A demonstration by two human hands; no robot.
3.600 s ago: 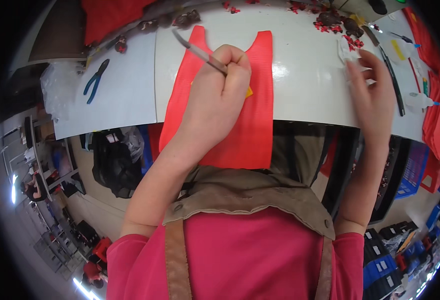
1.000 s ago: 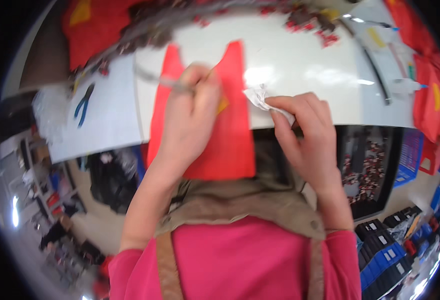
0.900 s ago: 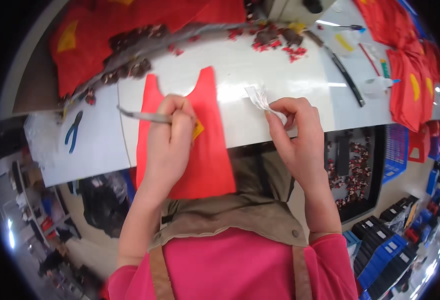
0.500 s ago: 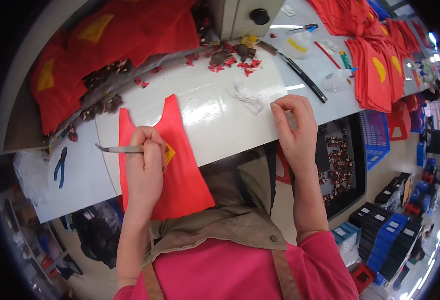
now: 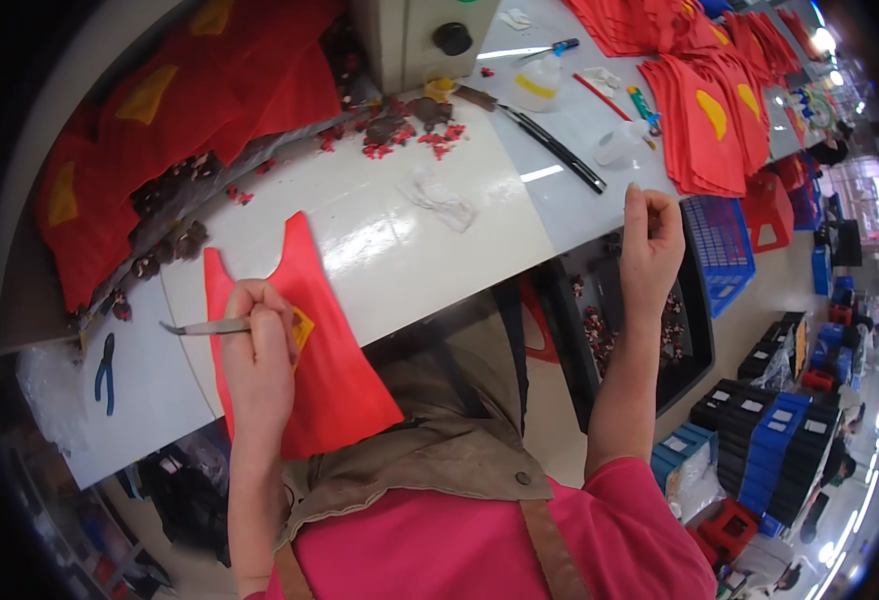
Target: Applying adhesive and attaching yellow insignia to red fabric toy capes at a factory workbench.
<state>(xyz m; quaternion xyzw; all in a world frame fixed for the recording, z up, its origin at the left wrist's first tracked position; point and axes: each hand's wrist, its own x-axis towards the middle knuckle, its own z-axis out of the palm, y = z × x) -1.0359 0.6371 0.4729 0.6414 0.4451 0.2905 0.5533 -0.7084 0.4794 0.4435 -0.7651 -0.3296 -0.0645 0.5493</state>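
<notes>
Tweezers in left hand

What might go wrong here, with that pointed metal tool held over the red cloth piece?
The left hand grips metal tweezers over the red fabric piece beside a small yellow patch; the tips might snag the cloth or nudge the patch askew. The fabric overhangs the white table's edge toward the lap, so it could slide off. The right hand is raised away from the table, so nothing else seems to steady the cloth.
</notes>
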